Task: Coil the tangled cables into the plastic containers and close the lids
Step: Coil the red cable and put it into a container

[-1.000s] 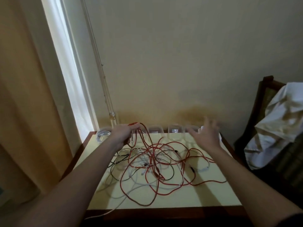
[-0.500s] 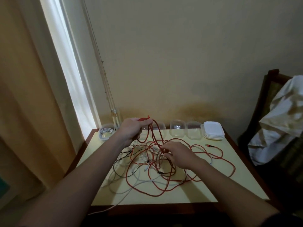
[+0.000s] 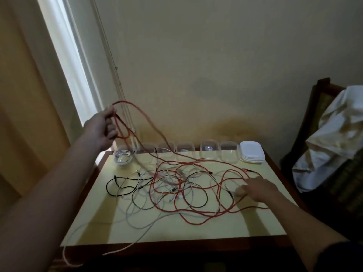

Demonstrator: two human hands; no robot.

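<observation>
Yellow table (image 3: pixel 196 230) against a beige wall (image 3: pixel 216 55), window (image 3: pixel 64 46) at left, draped chair (image 3: pixel 322 99) at right. Up goes the left hand (image 3: pixel 102 130), fist round loops of red cable (image 3: pixel 125 102). The right hand (image 3: pixel 257 188) lies flat, fingers spread, on the tangle (image 3: pixel 176 185). At the back are six clear tubs (image 3: pixel 209 149) and one lid stack (image 3: pixel 251 152).

clear plastic containers (image 3: pixel 209 151) (glossy), smooth matt tabletop (image 3: pixel 196 228).

Left hand (image 3: pixel 102 127) raised, gripping, right hand (image 3: pixel 257 188) low, flat, palm down
</observation>
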